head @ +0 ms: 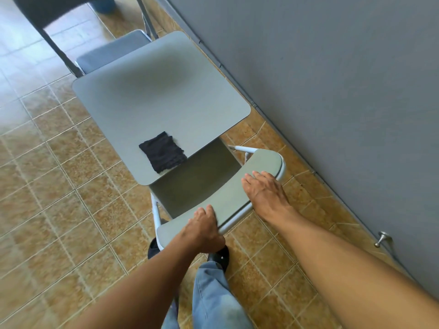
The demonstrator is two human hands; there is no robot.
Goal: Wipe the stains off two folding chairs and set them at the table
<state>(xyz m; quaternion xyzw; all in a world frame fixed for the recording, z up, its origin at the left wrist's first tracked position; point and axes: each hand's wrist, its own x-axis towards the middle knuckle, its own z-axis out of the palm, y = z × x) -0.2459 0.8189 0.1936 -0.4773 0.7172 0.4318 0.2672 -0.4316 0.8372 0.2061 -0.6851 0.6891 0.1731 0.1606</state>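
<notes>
Gripping folding chair [161, 91] by backrest [221, 186]: left hand [204, 230] curled over edge, right hand [266, 193] fingers laid flatter; grey table [332, 91] stood rightward, nearer right hand.

Bright soft daylight, glossy floor glare (edges wide-angle warped).

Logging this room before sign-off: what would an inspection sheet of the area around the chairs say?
Surface: grey table, no marks visible.
Job's things: black cloth on the table's near corner; chair tucked partly under; second chair at the far side.
Clutter: nothing seen.
Hands: left hand grips the backrest; right hand lies on it, fingers fairly straight.
Cables: nothing seen.
Surroundings: tiled floor, grey wall, metal knob.
</notes>
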